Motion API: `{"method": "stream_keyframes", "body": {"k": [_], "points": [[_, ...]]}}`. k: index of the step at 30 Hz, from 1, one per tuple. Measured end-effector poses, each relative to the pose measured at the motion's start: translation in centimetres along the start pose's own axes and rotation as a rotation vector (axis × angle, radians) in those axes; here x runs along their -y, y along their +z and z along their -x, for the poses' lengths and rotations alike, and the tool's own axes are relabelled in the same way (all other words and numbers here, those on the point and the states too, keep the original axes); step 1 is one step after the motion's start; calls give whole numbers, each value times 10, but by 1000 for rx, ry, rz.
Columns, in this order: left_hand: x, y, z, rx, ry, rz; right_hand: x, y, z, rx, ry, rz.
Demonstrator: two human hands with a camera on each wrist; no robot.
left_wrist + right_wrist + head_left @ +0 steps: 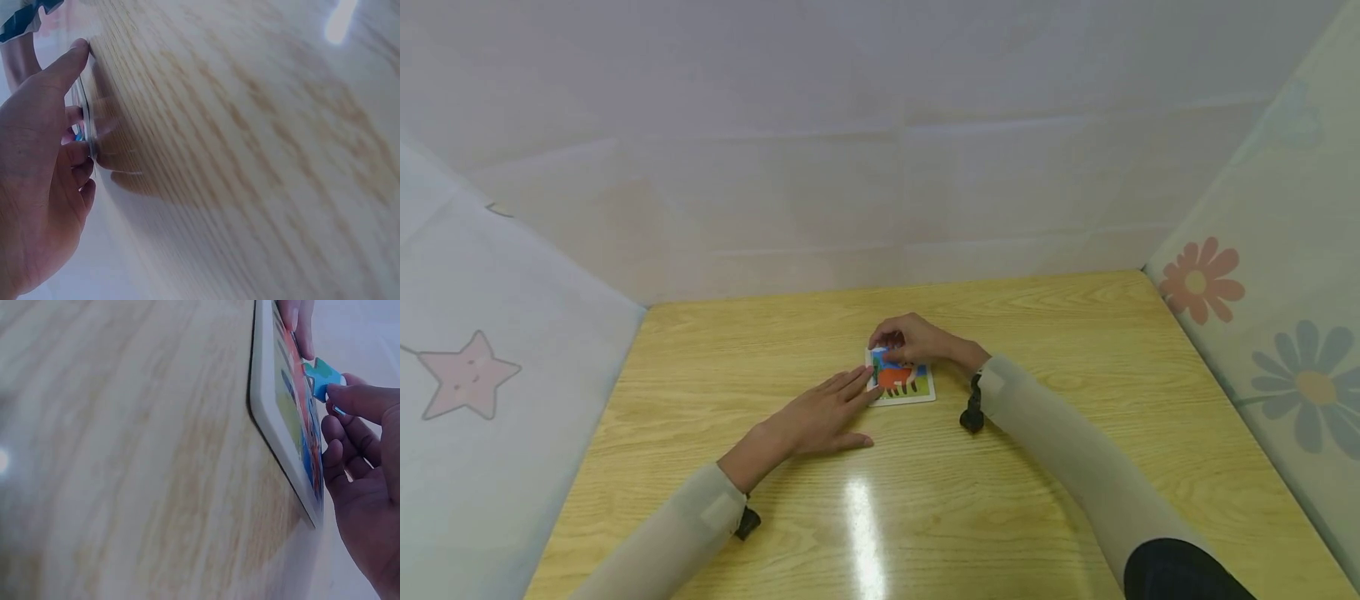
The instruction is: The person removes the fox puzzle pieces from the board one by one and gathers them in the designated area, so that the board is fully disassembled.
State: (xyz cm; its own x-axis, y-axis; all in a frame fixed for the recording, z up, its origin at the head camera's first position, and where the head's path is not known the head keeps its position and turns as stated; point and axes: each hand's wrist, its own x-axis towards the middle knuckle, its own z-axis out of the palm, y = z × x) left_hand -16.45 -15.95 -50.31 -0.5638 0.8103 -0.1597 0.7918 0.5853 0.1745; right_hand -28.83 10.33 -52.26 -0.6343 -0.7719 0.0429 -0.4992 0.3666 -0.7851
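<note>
From the head, the picture board (913,400) lies on the table (1030,500), the left hand (820,417) touching its side, straight fingers gripping nothing. At the left wrist, the thumb (65,65) sticks out. At the right wrist, the right hand (369,494) pinches a blue piece (322,379) over the board: probably light, stiff, best held by edges. Left fingers may block it.

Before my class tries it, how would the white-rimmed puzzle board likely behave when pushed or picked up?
The puzzle board would probably feel stiff, since it looks flat and unbent. Lying level on a shiny table, it seems likelier to slide than tip or roll. Tilting might let parts fall out: the right hand holds a separate blue piece.
</note>
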Motion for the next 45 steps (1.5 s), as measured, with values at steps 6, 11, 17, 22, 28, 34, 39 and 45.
{"method": "stream_keyframes", "body": {"k": [6, 11, 17, 22, 28, 34, 39, 45], "points": [[1, 1, -1, -5, 4, -22, -1, 0, 3, -24, -13, -66], [1, 2, -1, -5, 4, -20, -1, -2, 5, -60, 17, -124], [1, 3, 0, -1, -2, -17, -2, -5, 10, -125, 53, -200], [0, 2, -1, 5, -10, -15, -2, -10, 16, -159, 48, -234], [1, 0, -3, 6, -12, -23, -1, -16, 27, -188, 67, -271], [1, 1, -4, 7, -17, -27, -2, -25, 43, -202, 126, -317], [0, 1, -5, -5, -17, -37, -6, -33, 55, -187, 160, -323], [-6, 0, -8, -21, -16, -31, -13, -41, 70, -170, 197, -304]]}}
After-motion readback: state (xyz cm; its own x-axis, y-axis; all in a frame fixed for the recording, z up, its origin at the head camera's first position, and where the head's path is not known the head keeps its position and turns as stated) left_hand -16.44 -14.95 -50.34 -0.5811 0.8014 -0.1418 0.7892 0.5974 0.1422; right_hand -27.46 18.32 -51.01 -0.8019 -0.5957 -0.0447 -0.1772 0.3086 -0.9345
